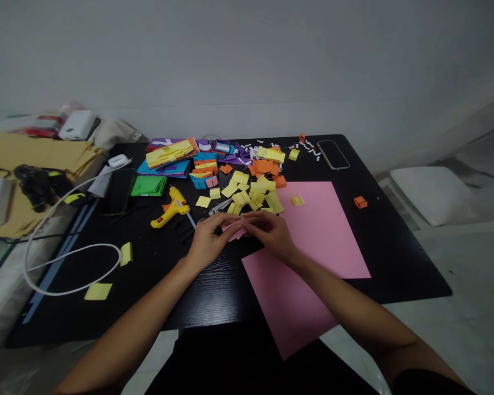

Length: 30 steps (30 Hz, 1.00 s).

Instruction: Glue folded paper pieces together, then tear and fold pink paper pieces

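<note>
Between my two hands is a small piece of pink paper (233, 231), held above the black table. My left hand (208, 238) pinches its left side, and my right hand (271, 233) grips the other end. Fingers cover much of the piece, so its folds are hard to make out. Just beyond the hands lies a heap of yellow paper pieces (253, 192), with scissors (220, 206) partly under it. A large pink sheet (313, 230) spreads beneath my right hand and forearm and hangs over the table's front edge.
A yellow glue gun (172, 208) lies left of my hands. Behind it are green paper pieces (149, 186) and stacked coloured strips (170, 153). A phone (332, 154) rests at the back right. A white cable (72, 291) loops across the left side of the black table (395, 258).
</note>
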{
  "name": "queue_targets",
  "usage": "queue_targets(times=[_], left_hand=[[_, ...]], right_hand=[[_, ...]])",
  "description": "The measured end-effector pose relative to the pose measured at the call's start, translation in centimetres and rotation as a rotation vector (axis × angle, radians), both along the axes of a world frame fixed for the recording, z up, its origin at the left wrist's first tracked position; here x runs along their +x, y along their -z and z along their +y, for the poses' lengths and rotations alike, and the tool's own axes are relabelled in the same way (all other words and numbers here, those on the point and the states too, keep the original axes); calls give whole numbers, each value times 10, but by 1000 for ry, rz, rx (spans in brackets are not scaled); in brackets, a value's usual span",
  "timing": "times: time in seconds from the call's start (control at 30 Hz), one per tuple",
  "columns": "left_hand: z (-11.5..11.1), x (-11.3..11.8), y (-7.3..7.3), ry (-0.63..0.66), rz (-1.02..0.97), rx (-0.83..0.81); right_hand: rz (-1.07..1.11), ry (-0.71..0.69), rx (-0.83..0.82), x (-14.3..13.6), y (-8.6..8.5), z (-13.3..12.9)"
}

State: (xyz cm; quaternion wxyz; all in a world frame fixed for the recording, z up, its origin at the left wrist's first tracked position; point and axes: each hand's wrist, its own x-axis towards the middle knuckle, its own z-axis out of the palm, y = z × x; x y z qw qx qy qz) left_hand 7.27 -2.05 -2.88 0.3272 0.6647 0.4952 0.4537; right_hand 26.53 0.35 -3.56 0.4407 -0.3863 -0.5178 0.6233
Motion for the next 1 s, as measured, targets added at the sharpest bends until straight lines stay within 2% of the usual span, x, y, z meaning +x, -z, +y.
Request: queue_targets(times=[0.53,0.77,1.0], left_hand=[[1,-2,-5,-2,22,5],[2,1,-5,-3,-65,-129],[3,-2,-7,25,11,-169]], right_hand=[[-6,-11,-15,-1,1,-1],[-37,14,5,0,5,-1],[-30,-39,-12,-1,7,-1]])
